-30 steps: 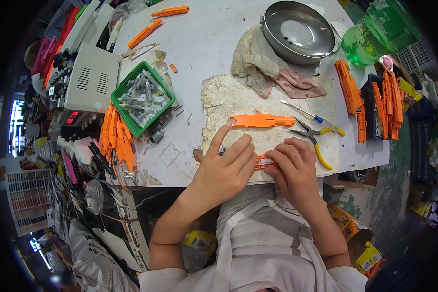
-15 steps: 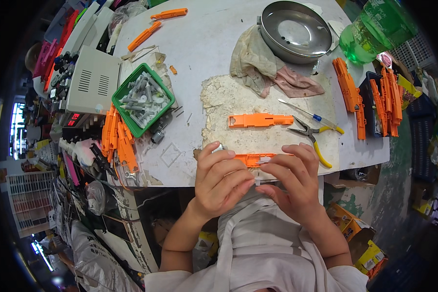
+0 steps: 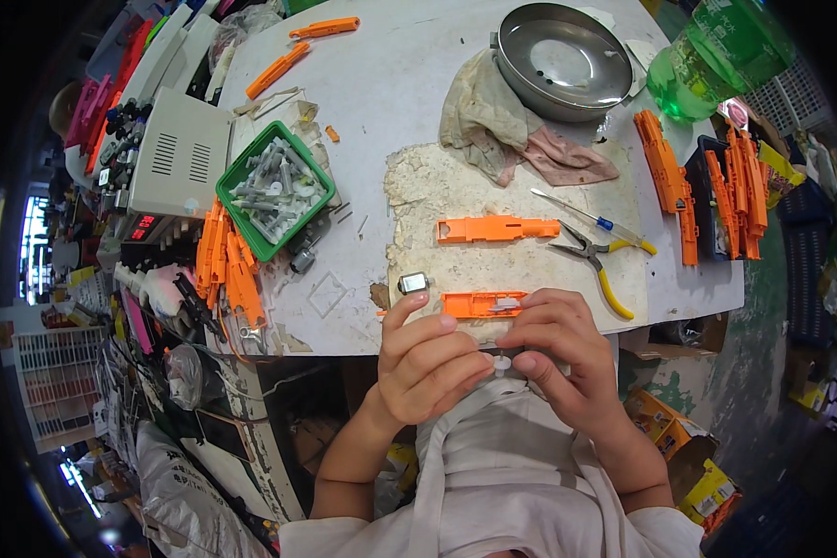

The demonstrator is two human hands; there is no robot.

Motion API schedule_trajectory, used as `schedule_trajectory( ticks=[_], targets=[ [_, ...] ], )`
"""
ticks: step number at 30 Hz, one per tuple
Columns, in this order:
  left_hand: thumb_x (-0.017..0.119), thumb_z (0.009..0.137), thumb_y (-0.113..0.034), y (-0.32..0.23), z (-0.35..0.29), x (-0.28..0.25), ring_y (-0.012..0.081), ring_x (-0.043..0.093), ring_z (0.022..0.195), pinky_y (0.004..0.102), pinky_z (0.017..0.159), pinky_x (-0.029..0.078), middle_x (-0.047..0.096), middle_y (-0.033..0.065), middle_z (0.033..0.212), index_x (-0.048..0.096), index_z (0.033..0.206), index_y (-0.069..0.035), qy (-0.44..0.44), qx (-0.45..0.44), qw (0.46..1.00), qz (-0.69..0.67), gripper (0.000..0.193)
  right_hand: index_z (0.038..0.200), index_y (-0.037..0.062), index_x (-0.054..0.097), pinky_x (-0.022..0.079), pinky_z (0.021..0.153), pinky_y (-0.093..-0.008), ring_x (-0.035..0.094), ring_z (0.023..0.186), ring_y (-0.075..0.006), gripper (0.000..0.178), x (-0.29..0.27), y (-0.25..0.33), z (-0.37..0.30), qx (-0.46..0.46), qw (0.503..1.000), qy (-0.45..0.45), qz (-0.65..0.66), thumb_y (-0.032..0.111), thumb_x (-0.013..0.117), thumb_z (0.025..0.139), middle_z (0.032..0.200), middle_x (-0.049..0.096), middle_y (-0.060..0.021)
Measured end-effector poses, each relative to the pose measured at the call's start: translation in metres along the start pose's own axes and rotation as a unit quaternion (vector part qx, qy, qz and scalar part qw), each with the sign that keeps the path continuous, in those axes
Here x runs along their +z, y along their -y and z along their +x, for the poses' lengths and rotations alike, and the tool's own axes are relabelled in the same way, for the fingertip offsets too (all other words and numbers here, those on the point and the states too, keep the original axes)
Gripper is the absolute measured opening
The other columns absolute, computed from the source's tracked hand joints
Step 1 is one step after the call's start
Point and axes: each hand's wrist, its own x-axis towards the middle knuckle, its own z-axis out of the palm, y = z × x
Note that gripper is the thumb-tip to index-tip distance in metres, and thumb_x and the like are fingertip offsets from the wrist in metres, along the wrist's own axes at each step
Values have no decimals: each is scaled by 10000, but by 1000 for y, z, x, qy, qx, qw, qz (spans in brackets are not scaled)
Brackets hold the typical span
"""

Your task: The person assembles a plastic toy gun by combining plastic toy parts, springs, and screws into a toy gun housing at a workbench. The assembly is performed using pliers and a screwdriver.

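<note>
Both hands meet just off the table's near edge, over my apron. Between their fingertips is a small whitish plastic part (image 3: pixel 500 362), partly hidden by the fingers. My left hand (image 3: pixel 432 361) is closed, its fingertips pressed to the part's left side. From the other side, my right hand (image 3: pixel 564 358) pinches toward it with thumb and fingers. Just beyond the hands an open orange plastic shell (image 3: pixel 480 305) lies hollow side up, a grey-white piece (image 3: pixel 505 303) inside its right end. A small metal block (image 3: pixel 413 282), perhaps a motor, rests beyond my left index finger.
Farther in lies another orange shell (image 3: pixel 498 230), with yellow-handled pliers (image 3: pixel 593 253) and a screwdriver (image 3: pixel 581 212) to its right. A green basket (image 3: pixel 267 251) of whitish plastic parts stands left. A metal bowl (image 3: pixel 567 104) and rag (image 3: pixel 482 121) sit at the back; orange shells (image 3: pixel 665 177) lie right.
Both hands have drawn slightly nearer to me, uncovering more of the orange shell and the metal block. The small whitish part between the fingertips shows more clearly.
</note>
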Motion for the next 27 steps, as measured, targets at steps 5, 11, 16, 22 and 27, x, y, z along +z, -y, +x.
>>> schedule_trajectory(
  ticks=[5,11,16,22,27],
  targets=[
    [766,728,-220,-3,-1,2,199,488,1022,487,952,440,584,-21,943,670,855,-162,5,21,1000,-1,170,879,41,660,414,880,-345,544,969,-232,117,-5,-3,1,42,994,47,91,125,697,807,881,625,-46],
    [774,712,-202,-10,-5,1,195,486,1027,477,951,440,585,-25,967,673,873,-166,25,41,998,-38,194,830,34,652,423,838,-328,556,894,-213,101,-13,-2,-3,68,983,94,139,106,711,791,822,614,-41],
    [774,712,-205,-13,-11,4,198,483,1035,469,956,437,583,-24,970,673,862,-169,26,8,998,-53,185,844,45,675,435,811,-330,558,883,-216,101,-9,1,-12,11,997,58,56,96,724,772,823,616,-48],
    [769,710,-193,-10,-17,5,224,494,1022,476,960,435,588,-2,923,667,830,-145,20,-29,999,-38,165,878,49,680,441,800,-337,559,881,-230,149,-4,-3,-11,3,999,37,18,88,734,746,842,621,-51],
    [765,691,-130,8,-4,-1,262,511,1011,485,945,416,594,31,911,659,830,-101,12,-104,992,65,178,940,75,660,436,805,-369,546,910,-258,270,0,-18,-5,-83,974,-45,-204,106,757,689,904,596,-48]
  ],
)
